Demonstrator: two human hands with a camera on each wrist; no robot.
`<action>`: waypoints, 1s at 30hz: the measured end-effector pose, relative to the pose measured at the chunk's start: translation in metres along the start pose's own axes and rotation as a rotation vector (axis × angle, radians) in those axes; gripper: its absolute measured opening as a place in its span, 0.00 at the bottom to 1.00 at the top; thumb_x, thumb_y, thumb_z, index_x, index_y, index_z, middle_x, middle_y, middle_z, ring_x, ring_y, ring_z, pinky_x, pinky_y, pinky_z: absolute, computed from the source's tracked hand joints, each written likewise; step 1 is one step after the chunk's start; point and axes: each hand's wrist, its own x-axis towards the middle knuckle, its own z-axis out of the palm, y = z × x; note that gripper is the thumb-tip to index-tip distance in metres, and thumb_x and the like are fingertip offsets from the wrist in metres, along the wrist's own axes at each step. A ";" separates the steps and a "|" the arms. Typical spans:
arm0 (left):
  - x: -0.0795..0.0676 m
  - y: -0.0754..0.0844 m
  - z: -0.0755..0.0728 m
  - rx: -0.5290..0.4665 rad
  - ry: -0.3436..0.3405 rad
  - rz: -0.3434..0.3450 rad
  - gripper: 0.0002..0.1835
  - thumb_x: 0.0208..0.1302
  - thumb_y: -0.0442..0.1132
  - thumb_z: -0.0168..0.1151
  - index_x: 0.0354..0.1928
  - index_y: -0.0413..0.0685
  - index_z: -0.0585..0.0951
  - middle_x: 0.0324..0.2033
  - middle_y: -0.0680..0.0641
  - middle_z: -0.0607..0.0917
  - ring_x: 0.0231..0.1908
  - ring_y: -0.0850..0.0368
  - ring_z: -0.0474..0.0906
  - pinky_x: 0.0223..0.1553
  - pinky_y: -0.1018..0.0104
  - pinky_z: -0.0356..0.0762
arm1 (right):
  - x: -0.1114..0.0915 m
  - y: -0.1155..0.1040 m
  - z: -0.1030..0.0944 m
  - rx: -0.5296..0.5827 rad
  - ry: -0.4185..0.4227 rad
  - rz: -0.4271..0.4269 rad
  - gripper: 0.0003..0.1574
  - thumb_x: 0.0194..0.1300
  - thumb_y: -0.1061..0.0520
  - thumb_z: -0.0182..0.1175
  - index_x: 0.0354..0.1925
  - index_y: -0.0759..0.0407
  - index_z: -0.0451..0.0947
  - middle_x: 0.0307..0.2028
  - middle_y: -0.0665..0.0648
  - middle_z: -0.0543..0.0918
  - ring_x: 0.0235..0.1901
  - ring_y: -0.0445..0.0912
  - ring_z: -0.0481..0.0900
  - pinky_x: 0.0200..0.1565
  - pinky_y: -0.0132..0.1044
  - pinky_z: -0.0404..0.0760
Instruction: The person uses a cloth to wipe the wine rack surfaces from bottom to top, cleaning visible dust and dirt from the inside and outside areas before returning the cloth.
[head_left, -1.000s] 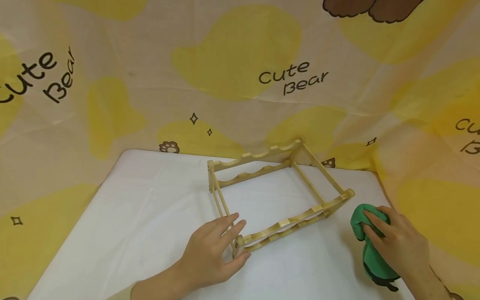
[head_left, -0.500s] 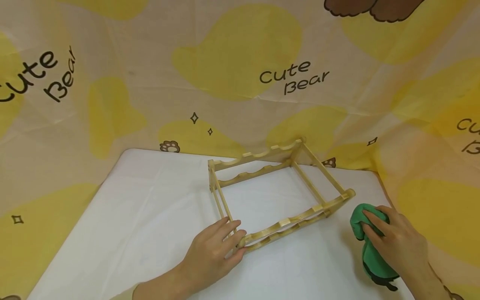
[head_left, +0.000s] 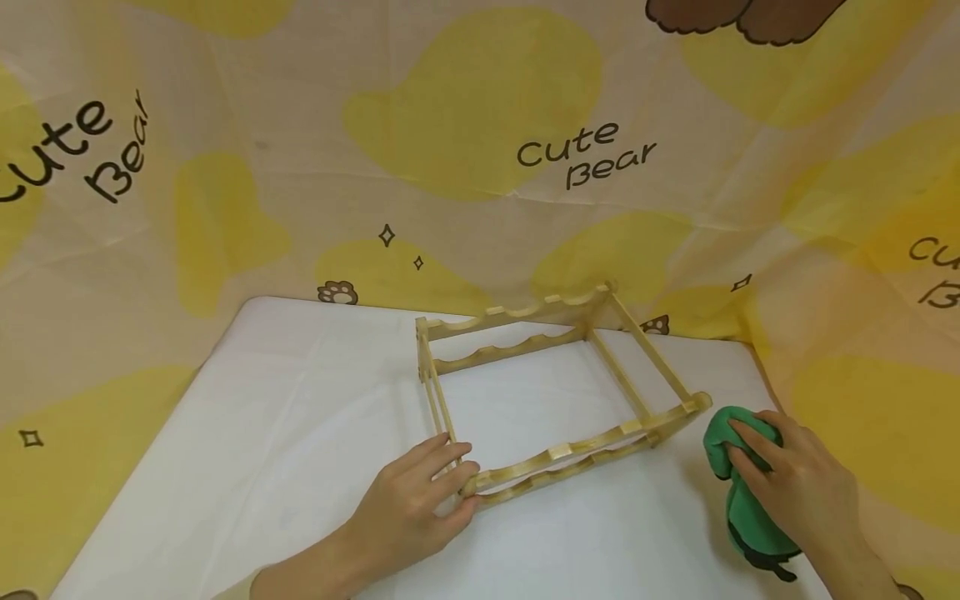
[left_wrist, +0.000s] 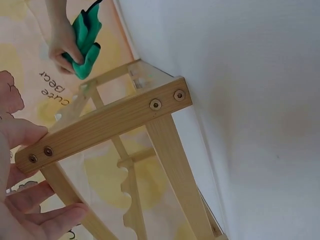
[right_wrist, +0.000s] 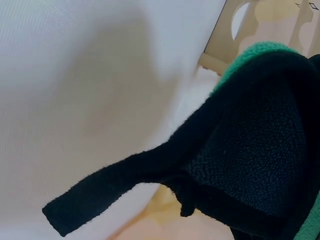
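A light wooden wine rack [head_left: 558,452] with scalloped rails stands on the white table in the head view. My left hand [head_left: 408,496] grips its near left corner, the thumb in front and the fingers around the end bars. The left wrist view shows the end post [left_wrist: 107,115] of the rack with its screws, and the fingers about one end of it. My right hand [head_left: 806,492] holds a bunched green cloth [head_left: 753,512] with black edging, to the right of the rack and apart from it. A dark strap [right_wrist: 95,192] hangs from the cloth in the right wrist view.
The white tabletop [head_left: 300,417] spreads beneath the rack. Behind it and at both sides hangs a beige and yellow fabric [head_left: 465,108] printed with "Cute Bear", close to the rack's far right corner.
My left hand has closed in on the rack's near left corner. The rack has turned slightly, its right end coming a little nearer. The right hand with the cloth has barely moved.
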 end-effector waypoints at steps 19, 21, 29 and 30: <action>-0.011 -0.035 -0.022 -0.183 -0.031 -0.095 0.09 0.68 0.39 0.57 0.41 0.47 0.85 0.47 0.43 0.89 0.48 0.35 0.87 0.50 0.50 0.88 | 0.000 0.003 -0.002 0.010 -0.050 0.057 0.53 0.77 0.22 0.38 0.42 0.64 0.90 0.47 0.68 0.83 0.39 0.66 0.82 0.17 0.63 0.78; -0.012 -0.039 -0.023 -0.194 -0.020 -0.095 0.09 0.67 0.38 0.58 0.41 0.46 0.86 0.47 0.42 0.89 0.48 0.34 0.87 0.51 0.50 0.88 | 0.001 0.003 -0.001 0.009 -0.055 0.062 0.53 0.77 0.22 0.38 0.42 0.64 0.90 0.48 0.68 0.83 0.40 0.66 0.82 0.18 0.64 0.79; -0.014 -0.054 -0.024 -0.236 -0.026 -0.105 0.10 0.58 0.32 0.65 0.42 0.46 0.86 0.49 0.41 0.88 0.50 0.35 0.87 0.54 0.54 0.86 | 0.003 0.006 0.000 0.004 -0.065 0.078 0.54 0.76 0.21 0.37 0.43 0.63 0.89 0.49 0.68 0.83 0.41 0.66 0.82 0.20 0.65 0.79; -0.014 -0.055 -0.023 -0.237 -0.030 -0.104 0.11 0.57 0.32 0.65 0.42 0.46 0.86 0.49 0.41 0.88 0.50 0.34 0.87 0.54 0.54 0.86 | 0.003 0.007 0.000 0.002 -0.071 0.082 0.54 0.76 0.21 0.36 0.43 0.63 0.89 0.49 0.67 0.83 0.42 0.66 0.82 0.20 0.66 0.80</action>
